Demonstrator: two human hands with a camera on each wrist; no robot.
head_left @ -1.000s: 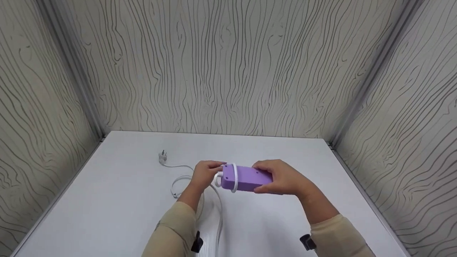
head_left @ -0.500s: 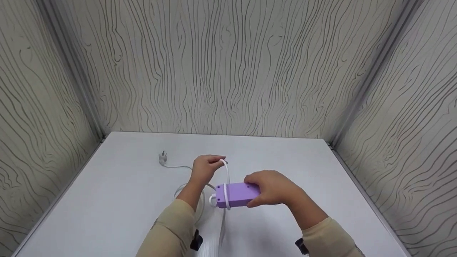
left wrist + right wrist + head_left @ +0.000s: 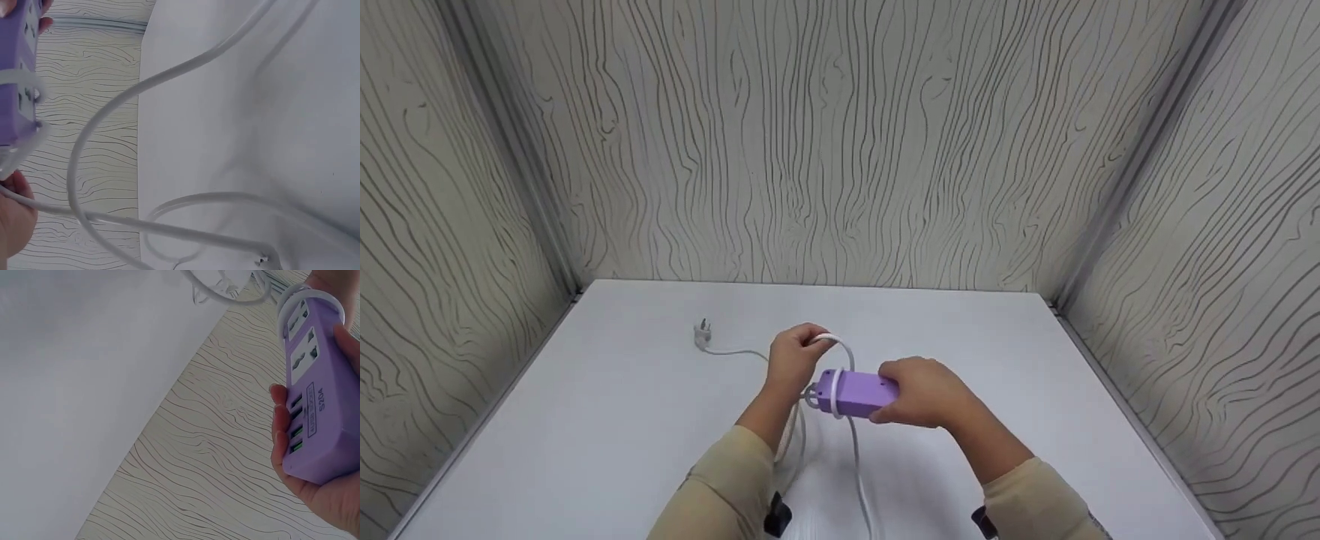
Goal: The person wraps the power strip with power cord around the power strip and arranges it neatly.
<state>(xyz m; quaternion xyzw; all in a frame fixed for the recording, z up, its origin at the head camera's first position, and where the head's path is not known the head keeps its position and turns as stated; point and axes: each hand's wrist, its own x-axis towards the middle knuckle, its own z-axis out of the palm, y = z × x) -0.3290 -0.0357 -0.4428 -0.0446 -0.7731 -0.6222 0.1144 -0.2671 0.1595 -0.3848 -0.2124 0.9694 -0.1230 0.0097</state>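
A purple power strip [image 3: 862,394] is held above the table by my right hand [image 3: 922,391], its fingers and thumb wrapped round the right end. The right wrist view shows the strip's white sockets [image 3: 304,355] and several USB ports along its face. White cord loops once around its left end. My left hand [image 3: 795,356] pinches the white cord [image 3: 846,346] just above and left of the strip. From there the cord arches over and passes behind the strip, with a length hanging below it. In the left wrist view, the left hand [image 3: 17,216] shows only partly at the edge.
The cord's plug [image 3: 702,334] lies on the white table [image 3: 607,390] at the back left, prongs up. Loose cord [image 3: 197,239] trails in loops under the left forearm. Wood-grain panels [image 3: 810,150] stand behind and on both sides.
The left hand has drawn a length of cord up from the strip's left end and over it. The right hand has shifted a little left and down with the strip.
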